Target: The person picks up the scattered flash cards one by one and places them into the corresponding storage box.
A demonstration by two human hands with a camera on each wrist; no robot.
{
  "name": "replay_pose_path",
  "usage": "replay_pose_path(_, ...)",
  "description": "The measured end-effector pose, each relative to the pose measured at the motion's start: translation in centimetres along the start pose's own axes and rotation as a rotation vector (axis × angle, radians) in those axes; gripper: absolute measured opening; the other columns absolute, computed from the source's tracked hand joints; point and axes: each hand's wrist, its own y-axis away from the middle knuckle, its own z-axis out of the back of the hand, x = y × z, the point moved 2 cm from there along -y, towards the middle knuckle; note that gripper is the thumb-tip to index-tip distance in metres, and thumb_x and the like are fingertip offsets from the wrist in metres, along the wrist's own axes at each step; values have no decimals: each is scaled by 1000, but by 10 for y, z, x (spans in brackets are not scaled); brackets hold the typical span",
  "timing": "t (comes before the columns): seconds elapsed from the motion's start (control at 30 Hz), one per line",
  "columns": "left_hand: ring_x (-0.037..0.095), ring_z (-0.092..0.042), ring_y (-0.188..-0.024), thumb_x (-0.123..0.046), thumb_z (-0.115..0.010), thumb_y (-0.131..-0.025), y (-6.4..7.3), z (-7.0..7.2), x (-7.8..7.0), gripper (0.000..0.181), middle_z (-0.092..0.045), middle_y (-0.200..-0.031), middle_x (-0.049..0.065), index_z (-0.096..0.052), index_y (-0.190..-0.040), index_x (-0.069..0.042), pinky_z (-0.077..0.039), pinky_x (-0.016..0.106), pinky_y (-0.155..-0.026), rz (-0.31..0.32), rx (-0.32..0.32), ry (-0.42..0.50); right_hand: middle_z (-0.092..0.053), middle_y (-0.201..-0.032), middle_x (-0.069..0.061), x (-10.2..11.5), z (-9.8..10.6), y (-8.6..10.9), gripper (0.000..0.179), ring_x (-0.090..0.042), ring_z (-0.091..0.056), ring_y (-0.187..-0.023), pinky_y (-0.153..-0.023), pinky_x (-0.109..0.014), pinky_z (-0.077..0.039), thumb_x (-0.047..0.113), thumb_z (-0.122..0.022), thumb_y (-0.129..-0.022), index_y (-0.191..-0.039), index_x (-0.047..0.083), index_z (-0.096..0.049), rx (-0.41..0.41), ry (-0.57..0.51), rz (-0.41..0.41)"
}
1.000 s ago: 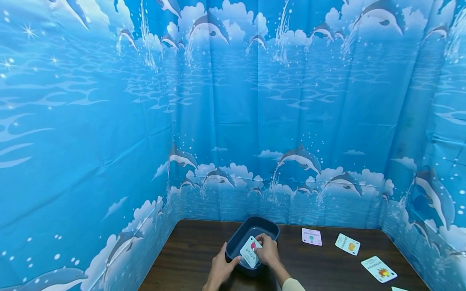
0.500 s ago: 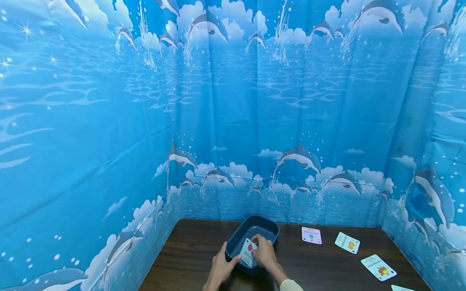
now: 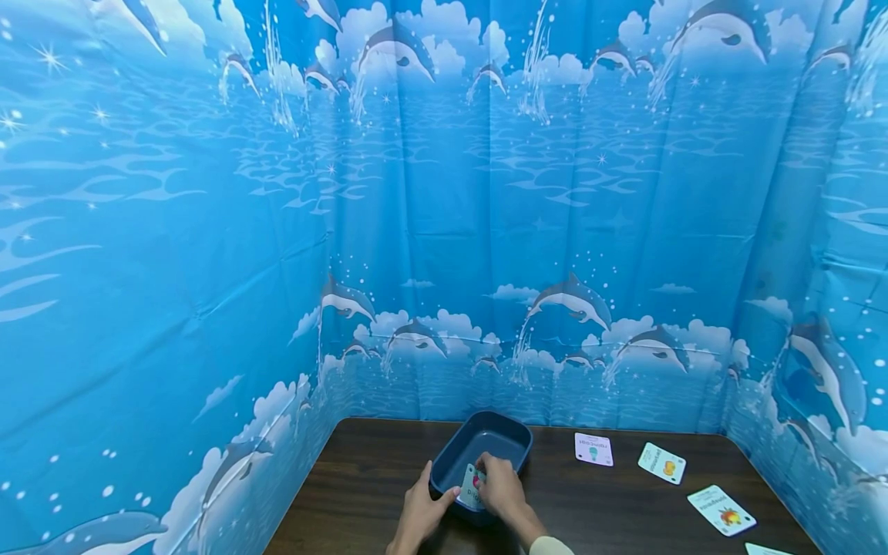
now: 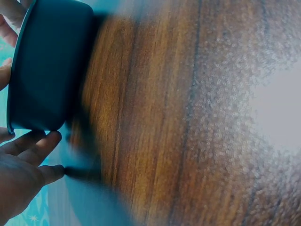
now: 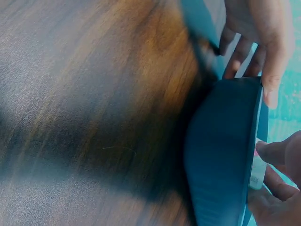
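Note:
A dark blue rectangular tub (image 3: 454,455) stands on the wooden table. My left hand (image 3: 419,509) grips its near left rim, thumb over the edge and fingers against the outer wall; the left wrist view also shows those fingers (image 4: 40,150) on the tub's side (image 4: 51,66). My right hand (image 3: 502,489) pinches a pale green picture card (image 3: 469,489) with a pink fruit on it, low inside the tub's near end. Its fingers cover part of the card's lettering. Seen from the right wrist, the card (image 5: 258,170) shows just past the tub's rim.
To the right on the table (image 3: 555,501) lie a lilac card (image 3: 593,449), a green-edged fruit card (image 3: 662,463) and a larger fruit card (image 3: 721,510). Another card (image 3: 763,549) is cut off by the bottom edge. A blue dolphin-print curtain (image 3: 541,231) hangs behind and at the sides.
The right hand has shifted slightly left and tipped the card lower into the tub, and its fingers now hide more of the card. The left hand and tub have stayed put.

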Motion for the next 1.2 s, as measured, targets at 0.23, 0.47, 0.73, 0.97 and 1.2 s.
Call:
replay_pose_path(0.23, 55, -64, -127, -40, -81, -97, 0, -1, -1, 94, -56, -145, 43, -35, -159, 14, -52, 70, -103, -7, -17, -8, -73, -104, -15, 3, 0, 5, 23, -29, -70, -94, -85, -55, -62, 11, -81, -94, -116, 4, -77, 26, 136, 13)
replay_pose_path(0.47, 51, -65, -126, -40, -81, -97, 2, -1, 0, 95, -57, -144, 42, -35, -159, 15, -53, 68, -101, -36, -18, 10, -75, -108, -15, -1, 10, 10, 22, -31, -72, -101, -85, -54, -62, 13, -82, -93, -113, 4, -78, -3, 140, 78)
replay_pose_path(0.73, 51, -65, -127, -37, -82, -97, 3, -1, 2, 95, -57, -146, 41, -34, -160, 15, -54, 67, -101, -59, -17, 25, -75, -116, -21, -6, 21, 11, 26, -39, -72, -110, -90, -59, -60, 14, -83, -93, -116, 3, -77, 5, 125, 88)
replay_pose_path(0.97, 51, -64, -128, -37, -83, -96, 4, -1, 0, 93, -57, -146, 41, -37, -159, 13, -52, 68, -104, -31, -37, -2, -74, -121, -22, -16, 31, 15, 29, -40, -72, -113, -94, -63, -59, 13, -82, -94, -119, 1, -75, -23, 113, 68)
replay_pose_path(1.2, 52, -62, -131, -37, -84, -95, 3, 0, -1, 93, -56, -148, 40, -38, -160, 11, -50, 69, -107, 6, -39, -7, -69, -134, -26, -28, 42, 22, 43, -44, -69, -124, -101, -63, -56, 13, -82, -94, -132, -1, -70, -66, 122, 49)
